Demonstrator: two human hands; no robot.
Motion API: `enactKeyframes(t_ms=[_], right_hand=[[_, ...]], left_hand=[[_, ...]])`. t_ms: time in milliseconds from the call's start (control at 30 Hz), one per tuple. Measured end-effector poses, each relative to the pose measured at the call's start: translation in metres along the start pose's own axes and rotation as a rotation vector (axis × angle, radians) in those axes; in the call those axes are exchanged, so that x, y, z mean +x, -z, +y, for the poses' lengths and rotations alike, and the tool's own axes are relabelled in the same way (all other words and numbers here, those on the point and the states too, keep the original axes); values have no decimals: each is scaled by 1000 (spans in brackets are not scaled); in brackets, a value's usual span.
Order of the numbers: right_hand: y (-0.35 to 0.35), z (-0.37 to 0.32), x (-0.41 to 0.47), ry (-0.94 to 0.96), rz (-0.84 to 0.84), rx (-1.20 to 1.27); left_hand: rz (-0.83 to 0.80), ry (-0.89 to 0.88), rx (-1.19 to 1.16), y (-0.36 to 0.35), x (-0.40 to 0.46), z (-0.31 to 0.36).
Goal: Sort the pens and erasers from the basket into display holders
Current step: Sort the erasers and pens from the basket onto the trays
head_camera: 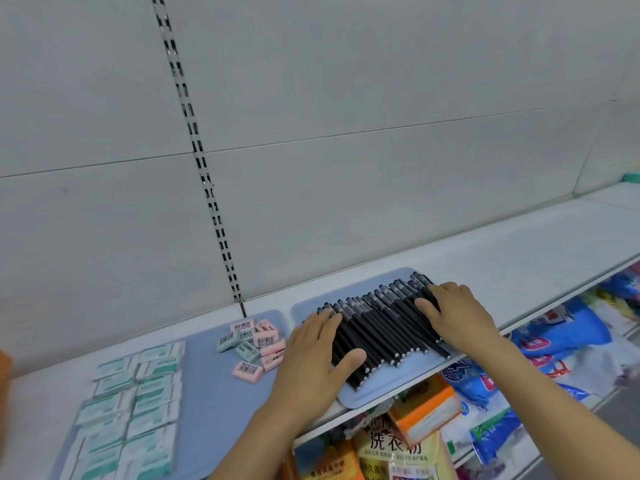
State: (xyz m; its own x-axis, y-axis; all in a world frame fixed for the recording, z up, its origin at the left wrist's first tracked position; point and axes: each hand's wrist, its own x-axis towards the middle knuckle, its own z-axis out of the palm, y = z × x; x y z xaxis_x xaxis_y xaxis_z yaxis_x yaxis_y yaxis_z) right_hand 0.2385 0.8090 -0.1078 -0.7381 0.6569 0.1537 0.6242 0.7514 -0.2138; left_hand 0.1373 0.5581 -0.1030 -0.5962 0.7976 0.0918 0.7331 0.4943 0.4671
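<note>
Several black pens [384, 327] lie side by side in a row on a pale blue tray [377, 393] on the white shelf. My left hand [311, 358] lies flat on the left end of the row, fingers straight. At the right end, my right hand [453, 313] rests on the pens with fingers spread. A loose heap of pink and mint erasers [254, 344] sits on a second blue tray [214, 403] to the left. On that tray's left part, green-and-white boxed erasers [138, 403] lie in two neat columns.
The white shelf [519, 258] runs on to the right, backed by a white wall panel with a slotted upright [204, 168]. Below the shelf edge lie packaged goods: orange packs [426, 410] and blue bags [561, 334]. An orange blur [4, 368] shows at the far left.
</note>
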Motion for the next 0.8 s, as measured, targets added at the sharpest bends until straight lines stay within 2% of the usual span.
enactKeyframes(t_ms=[100,167,233,333,433,600,733,800], right_hand=[[1,-20,-12,51,169,89],[5,-48,-25,171,309,191],[10,-86,-42,307,418,299],[15,-149,-74,433,479,432],[16,-215,-103,528,465,531],[17,-331,-141,684,306,733],[17,-417,-163,871,230,804],[15,-460,-169,967,181,762]], left_hand=[[43,-8,-81,14,-17,-9],[113,-41,-142,26,-30,-17],[225,-74,-187,41,-47,-29],[427,-100,-130,72,-81,-48],[537,-119,-98,108,-124,-69],[670,-115,-35,170,-208,-124],[744,3,-36,221,-275,-179],[740,100,-39,243,-304,-211]])
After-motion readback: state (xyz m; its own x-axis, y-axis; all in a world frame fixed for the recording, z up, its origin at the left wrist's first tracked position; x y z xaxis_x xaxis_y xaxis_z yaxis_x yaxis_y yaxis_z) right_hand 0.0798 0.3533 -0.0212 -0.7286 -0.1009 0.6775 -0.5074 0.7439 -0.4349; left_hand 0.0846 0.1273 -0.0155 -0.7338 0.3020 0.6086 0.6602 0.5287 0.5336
